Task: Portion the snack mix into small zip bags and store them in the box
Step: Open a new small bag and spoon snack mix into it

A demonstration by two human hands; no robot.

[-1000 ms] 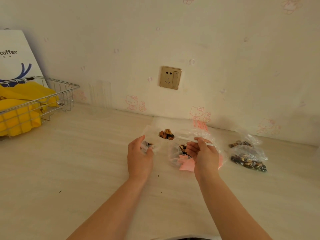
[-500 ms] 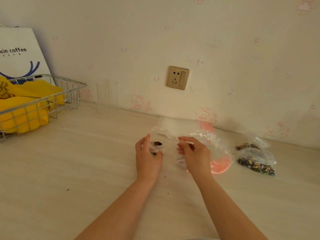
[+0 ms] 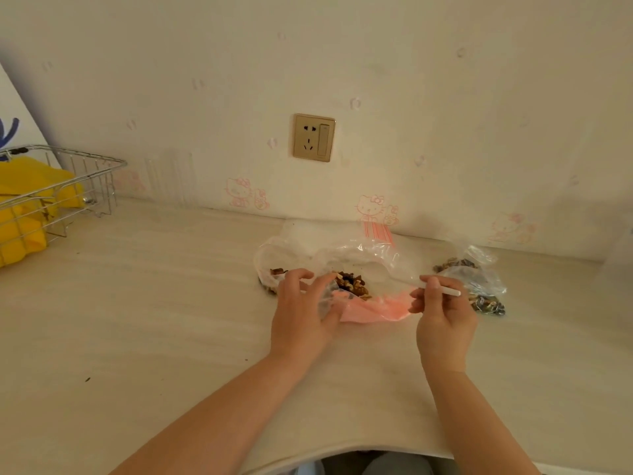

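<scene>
While the big clear bag point(image 3: 356, 255) lies open on the table point(image 3: 171, 320) just below the wall socket point(image 3: 314, 137), the person works at its mouth with both hands. The left hand point(image 3: 303, 311) is closed loosely on a small zip bag point(image 3: 327, 298) right at the front edge of the big bag, fingers curled over its top, thumb underneath as far as I can tell. The right hand point(image 3: 442, 315), to the right of the big bag's pink lower part, is pinched shut on the handle of a white plastic spoon point(image 3: 442, 289); the bowl end reaches into the big bag, though the clear film blurs it. A heap of snack mix point(image 3: 352, 284) sits inside the big bag, just beside the left fingertips.

Two filled small bags point(image 3: 479, 289) rest to the right of the big bag, near the wall. A wire basket point(image 3: 68, 186) holding something yellow stands well to the left. No box for storing is clearly in sight; whether the basket serves as one I cannot tell.

Judging by this, the step in hand is scooping mix into the small bag, with part of the portioning already done. The next move likely calls for sliding the spoon under the heap, lifting it level, and tipping it into the small bag while the left hand holds the opening wide. Thin film may fold shut, so pieces could spill.
</scene>
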